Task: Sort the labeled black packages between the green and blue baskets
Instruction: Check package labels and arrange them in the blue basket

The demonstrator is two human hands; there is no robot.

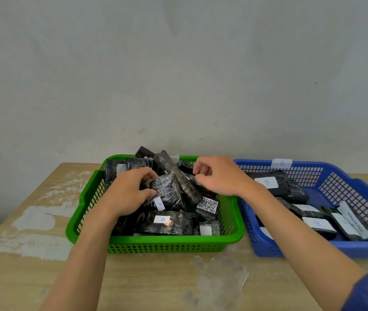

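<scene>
Packages [167, 191]: glossy, crinkled black plastic wrap under my left grip [131, 194]; white paper labels [162, 219].
Green basket [156, 240]: smooth plastic lattice.
Blue basket [335, 182]: same plastic, beside my right grip [216, 176].
Counter [156, 283]: matt wood, rough white patches.

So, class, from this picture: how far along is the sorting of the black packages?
Done: several packages lie in the blue basket, some labelled B. In hand: the left hand grips one package in the green basket; the right hand curls beside it, hold unclear. Left: the green basket's heaped pile.
</scene>
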